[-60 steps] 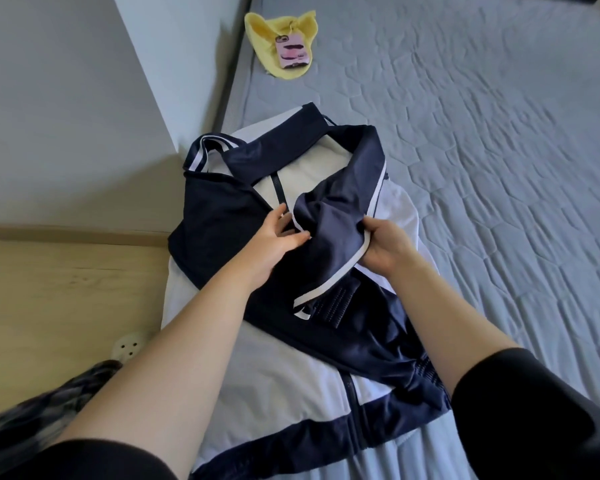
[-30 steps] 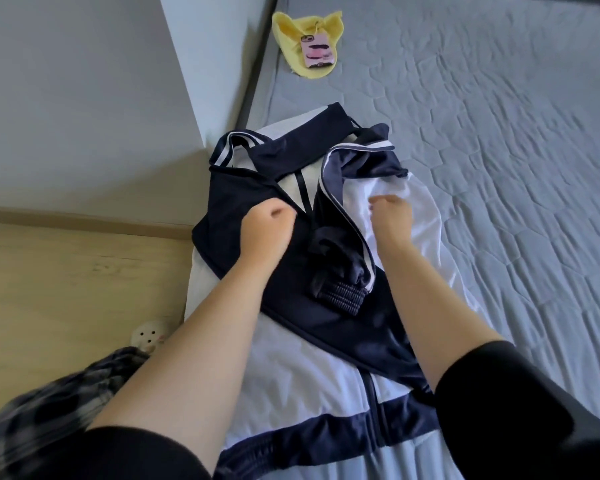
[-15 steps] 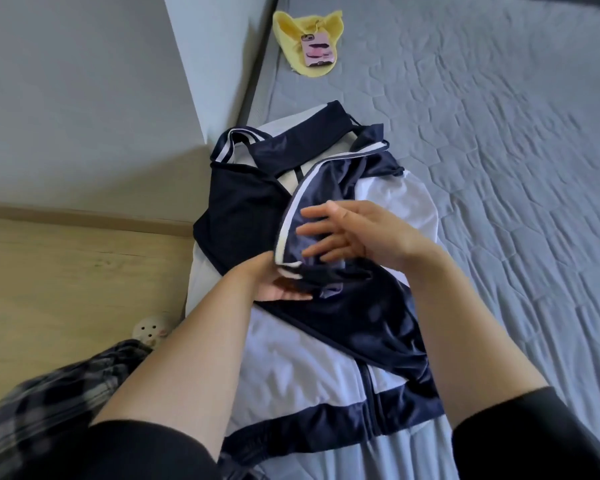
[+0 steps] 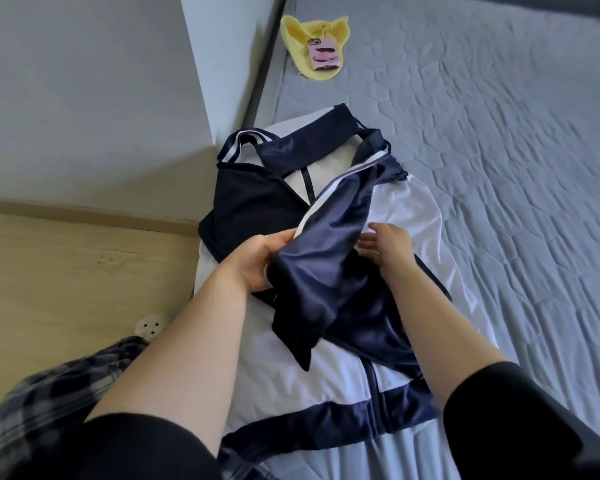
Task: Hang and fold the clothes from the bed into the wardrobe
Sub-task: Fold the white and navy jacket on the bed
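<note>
Along the bed's (image 4: 499, 168) left edge the jacket (image 4: 281, 386) lies flat, and the navy sleeve (image 4: 326, 258) is now pulled across its chest. Half a second back the right hand (image 4: 390, 249) was on top of that sleeve; now it's off to the side, fingers loose, touching the white panel. Left hand (image 4: 257, 261) pinches the sleeve's striped edge. Looks like the fold's midway, nowhere near the wardrobe yet.

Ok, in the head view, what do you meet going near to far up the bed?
Jacket's navy hem band → left hand gripping the navy sleeve → jacket collar → pink phone on the yellow cloth.
</note>
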{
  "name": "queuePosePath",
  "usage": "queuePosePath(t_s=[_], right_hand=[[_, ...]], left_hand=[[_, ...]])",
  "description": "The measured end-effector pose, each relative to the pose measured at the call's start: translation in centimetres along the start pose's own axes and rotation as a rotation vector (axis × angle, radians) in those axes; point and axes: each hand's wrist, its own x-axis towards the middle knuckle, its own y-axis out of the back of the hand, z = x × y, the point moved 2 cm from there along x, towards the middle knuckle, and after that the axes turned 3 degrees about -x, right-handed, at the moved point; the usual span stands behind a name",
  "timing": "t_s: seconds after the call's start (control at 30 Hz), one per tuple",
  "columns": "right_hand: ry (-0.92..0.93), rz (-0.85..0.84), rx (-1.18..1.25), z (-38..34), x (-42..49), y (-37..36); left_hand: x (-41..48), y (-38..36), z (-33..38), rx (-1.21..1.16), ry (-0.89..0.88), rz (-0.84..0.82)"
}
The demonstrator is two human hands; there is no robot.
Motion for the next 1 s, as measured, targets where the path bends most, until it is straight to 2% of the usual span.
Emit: queuePosePath(t_s=[0.03, 0.07, 0.1, 0.13, 0.17, 0.23, 0.33, 0.47, 0.5, 0.57, 0.6, 0.7, 0.77, 0.83, 0.9, 1.0], right_hand=[[-0.002, 0.037, 0.033, -0.2, 0.4, 0.2], [0.015, 0.075, 0.025, -0.4, 0.6, 0.4], [0.050, 0.117, 0.008, -0.7, 0.9, 0.5], [0.098, 0.163, -0.011, -1.2, 1.4, 0.6], [0.145, 0.200, -0.029, -1.8, 1.9, 0.6], [0.246, 0.266, -0.134, -3.8, 3.0, 0.4], [0.326, 0.296, -0.409, -7.1, 4.5, -0.9], [0.283, 0.278, -0.513, -9.7, 6.3, -2.5], [0.289, 0.289, -0.539, -10.2, 6.6, -2.8], [0.391, 0.307, -0.594, -11.3, 7.2, -3.8], [0.466, 0.266, -0.592, -12.0, 7.2, -4.6], [0.516, 0.013, -0.390, -12.1, 6.3, -6.7], [0.489, 0.112, -0.280, -10.6, 5.7, -5.7], [0.366, 0.273, -0.222, -7.6, 6.1, -3.4], [0.147, 0.214, -0.096, -4.6, 6.2, -2.3], [-0.038, 0.100, 0.248, -3.9, 7.2, -2.5]], left_hand=[[-0.1, 0.6, 0.2, 0.008, 0.073, 0.131], [0.0, 1.5, 0.3, 0.113, 0.151, 0.336], [-0.1, 2.1, 0.6, 0.314, 0.214, 0.536], [0.0, 2.4, 1.0, 0.511, 0.252, 0.656], [0.7, 2.6, 1.4, 0.697, 0.193, 0.724], [1.9, 2.4, 2.1, 0.922, -0.062, 0.701], [2.6, 1.4, 2.2, 0.926, -0.213, 0.619], [3.9, 1.1, 0.9, 0.899, -0.213, 0.462], [4.0, 0.9, 0.5, 0.824, -0.154, 0.382], [3.7, 0.4, 0.0, 0.658, -0.028, 0.222], [3.6, 0.5, -0.1, 0.579, 0.004, 0.192], [3.3, 1.4, 0.1, 0.447, 0.034, 0.303], [3.0, 2.2, 0.2, 0.374, 0.073, 0.383], [2.7, 2.4, 0.1, 0.296, 0.126, 0.409], [2.6, 2.3, 0.0, 0.275, 0.151, 0.422], [2.4, 2.1, -0.4, 0.259, 0.159, 0.389]])
